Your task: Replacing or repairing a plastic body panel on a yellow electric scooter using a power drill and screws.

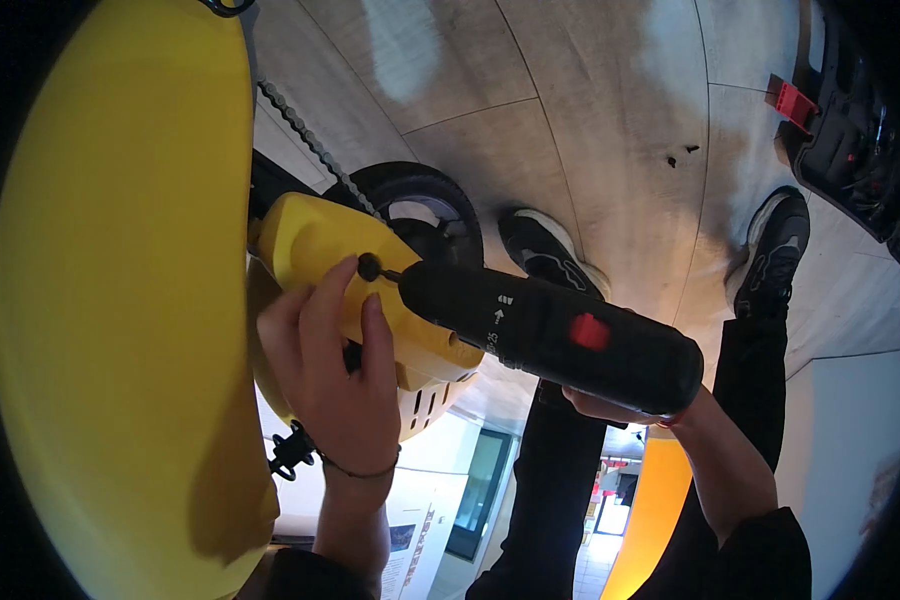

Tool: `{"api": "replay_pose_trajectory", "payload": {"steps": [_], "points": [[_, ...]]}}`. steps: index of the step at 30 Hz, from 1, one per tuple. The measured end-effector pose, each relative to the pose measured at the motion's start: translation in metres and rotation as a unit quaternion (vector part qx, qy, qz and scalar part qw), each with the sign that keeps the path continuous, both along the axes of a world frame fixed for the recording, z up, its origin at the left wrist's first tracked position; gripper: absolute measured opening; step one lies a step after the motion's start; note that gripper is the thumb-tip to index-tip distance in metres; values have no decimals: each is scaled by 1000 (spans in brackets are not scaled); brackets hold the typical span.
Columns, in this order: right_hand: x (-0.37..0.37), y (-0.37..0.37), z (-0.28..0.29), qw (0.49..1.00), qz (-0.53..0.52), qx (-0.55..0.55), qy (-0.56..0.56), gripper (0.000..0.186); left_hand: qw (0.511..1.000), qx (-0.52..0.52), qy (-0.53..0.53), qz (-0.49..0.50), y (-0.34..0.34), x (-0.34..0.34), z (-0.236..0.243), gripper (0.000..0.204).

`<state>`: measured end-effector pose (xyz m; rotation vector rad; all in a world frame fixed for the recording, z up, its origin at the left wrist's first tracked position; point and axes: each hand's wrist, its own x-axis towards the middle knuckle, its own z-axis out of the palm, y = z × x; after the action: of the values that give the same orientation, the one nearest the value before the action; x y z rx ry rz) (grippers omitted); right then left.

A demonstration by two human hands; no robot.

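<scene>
My right hand (615, 407) is wrapped round the grip of a black cordless drill (540, 325) with a red switch on top; the drill's body hides most of the fingers. The drill lies level, its thin bit pointing left to a small round black part (369, 267) against a yellow plastic housing (315, 235). Over that housing, my left hand (345, 390) has its fingers stretched and apart. Its index fingertip touches or nearly touches the round part, with the thumb just below. To the left rises a large smooth yellow panel (120, 280).
A metal chain (310, 138) runs down toward a black wheel (465, 220) behind the housing. Small dark screws (682, 157) lie on the wood-look floor (610, 120). An open black tool case (850, 150) with a red latch is at far right. My shoes (545, 250) stand nearby.
</scene>
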<state>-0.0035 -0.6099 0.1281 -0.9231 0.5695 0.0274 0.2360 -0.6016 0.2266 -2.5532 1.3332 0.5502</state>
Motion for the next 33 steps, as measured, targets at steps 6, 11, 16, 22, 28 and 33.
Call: {"api": "replay_pose_trajectory", "payload": {"steps": [6, 11, 16, 22, 28, 33], "points": [[23, -35, 16, 998, -48, 4, -37, 45, 993, 97, 38, -47, -10, 16, -1, 21], [21, -32, 14, 996, -74, -44, -30, 48, 991, 108, 71, -22, -16, 18, -7, 19], [18, -29, 14, 998, -46, -37, -23, 46, 989, 104, 103, 13, -16, 23, -6, 16], [19, -27, 10, 998, -32, -54, -26, 46, 994, 79, 76, 15, -14, 20, -5, 16], [17, -28, 13, 996, 12, -74, 54, 35, 995, 84, 60, -13, -19, 20, -7, 19], [25, -52, 15, 974, -28, 226, 1, 42, 992, 85, 74, 52, -18, 19, -5, 19]]}}
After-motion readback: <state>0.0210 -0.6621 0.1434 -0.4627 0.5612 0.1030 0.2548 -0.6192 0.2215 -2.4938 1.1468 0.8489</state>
